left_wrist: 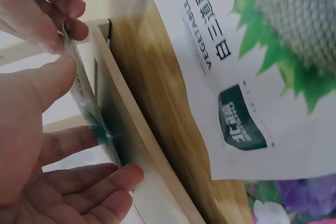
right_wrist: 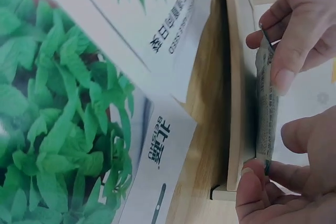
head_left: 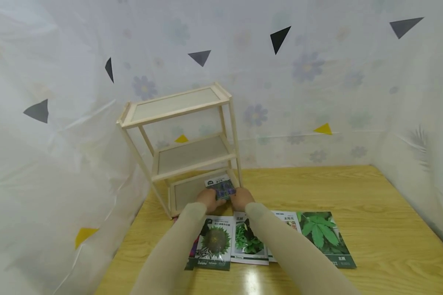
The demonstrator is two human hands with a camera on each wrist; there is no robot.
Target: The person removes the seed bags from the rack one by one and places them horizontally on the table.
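A small seed packet (head_left: 221, 186) with a white top and a purple flower picture is held between both hands at the bottom tier (head_left: 184, 192) of a wooden rack. My left hand (head_left: 208, 199) grips its left side, thumb above and fingers beneath. At the opposite side my right hand (head_left: 242, 199) pinches the packet's edge. Seen edge-on in the right wrist view, the packet (right_wrist: 265, 103) spans the gap between the hands. In the left wrist view, the tier's front rail (left_wrist: 131, 114) runs close beside the packet.
In front of the rack lie several larger packets: a sunflower one (head_left: 215, 246), a leafy green one (head_left: 248, 243), a partly covered white one (head_left: 289, 219) and a dark green leaf one (head_left: 326, 237). The rack's middle tier (head_left: 192, 155) and top tier (head_left: 175, 104) rise above my hands.
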